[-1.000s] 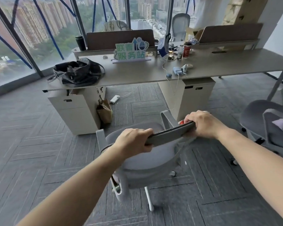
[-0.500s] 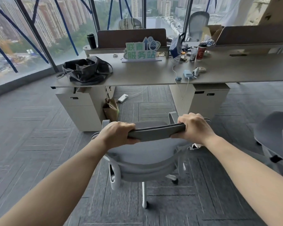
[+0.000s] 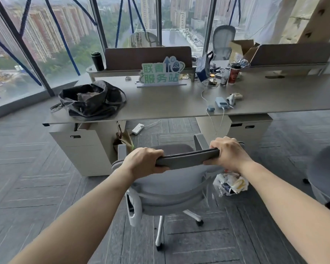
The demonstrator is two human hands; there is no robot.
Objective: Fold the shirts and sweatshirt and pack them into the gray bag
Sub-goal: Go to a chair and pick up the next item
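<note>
The gray bag (image 3: 91, 101) lies open and slumped on the left end of the long desk (image 3: 160, 103), with dark crumpled fabric showing inside it. No loose shirt or sweatshirt is visible. In front of me stands a gray office chair (image 3: 170, 189), facing the desk. My left hand (image 3: 143, 161) grips the left end of its backrest top edge, and my right hand (image 3: 228, 152) grips the right end.
A green-and-white sign (image 3: 161, 73), a red cup (image 3: 233, 74), chargers and cables (image 3: 220, 104) sit on the desk. A plastic bag of rubbish (image 3: 231, 183) lies on the floor right of the chair. A brown paper bag (image 3: 123, 141) hangs under the desk. Another chair (image 3: 326, 172) stands at far right.
The chair and I have moved closer to the desk, and the chair has swung square to it. Both hands keep their grip on the backrest.
</note>
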